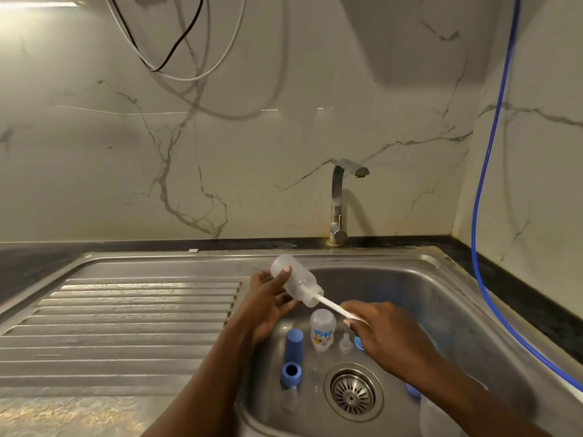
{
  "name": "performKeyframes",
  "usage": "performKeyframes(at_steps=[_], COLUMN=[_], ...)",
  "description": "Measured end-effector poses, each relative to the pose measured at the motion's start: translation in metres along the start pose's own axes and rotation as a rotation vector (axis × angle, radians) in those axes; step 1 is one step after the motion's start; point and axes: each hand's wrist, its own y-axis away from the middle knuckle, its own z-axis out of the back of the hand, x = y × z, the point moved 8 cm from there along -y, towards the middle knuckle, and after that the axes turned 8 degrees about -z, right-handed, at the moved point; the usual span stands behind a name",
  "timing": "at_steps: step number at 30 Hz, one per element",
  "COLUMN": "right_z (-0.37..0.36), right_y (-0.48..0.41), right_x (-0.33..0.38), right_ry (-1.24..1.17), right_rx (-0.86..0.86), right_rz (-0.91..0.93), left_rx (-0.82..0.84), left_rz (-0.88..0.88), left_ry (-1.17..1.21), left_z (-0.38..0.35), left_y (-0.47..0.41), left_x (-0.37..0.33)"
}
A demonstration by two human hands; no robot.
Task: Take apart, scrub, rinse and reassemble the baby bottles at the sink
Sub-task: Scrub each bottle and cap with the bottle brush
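My left hand (271, 305) grips a clear baby bottle (295, 280) tilted over the sink basin, its mouth pointing down to the right. A white bottle brush (331, 305) is pushed into that mouth, and my right hand (381, 332) holds its handle. In the steel sink (441, 310) below stands a second bottle (321, 330) with a printed label. Near it are a blue cap (295, 344), a blue screw ring (291, 373), a clear teat (346, 342), another clear teat (290, 398), and blue parts (359, 343) partly hidden by my right hand.
The chrome tap (339, 200) stands behind the basin with no water running. A ribbed draining board (126, 316) lies to the left. The drain strainer (353, 395) sits in the basin floor. A blue hose (482, 190) hangs along the right wall, and cables (164, 42) hang above.
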Motion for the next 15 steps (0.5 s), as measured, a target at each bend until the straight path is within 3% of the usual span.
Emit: performKeyframes(at_steps=[3, 8, 13, 15], right_z=[-0.001, -0.005, -0.02, -0.024], right_y=[-0.001, -0.001, -0.002, -0.002], right_x=[0.002, 0.004, 0.027, 0.028], right_ry=[0.088, 0.142, -0.367, -0.55], right_rx=[-0.042, -0.026, 0.201, 0.277], right_rz=[-0.02, -0.077, -0.09, -0.164], left_rx=[-0.002, -0.069, 0.019, 0.08], left_rz=[0.102, 0.048, 0.096, 0.113], left_ry=[0.157, 0.127, 0.525, 0.565], left_z=[-0.01, -0.005, -0.006, -0.01], left_y=[0.002, 0.0, 0.001, 0.004], left_x=[0.009, 0.008, 0.0, -0.007])
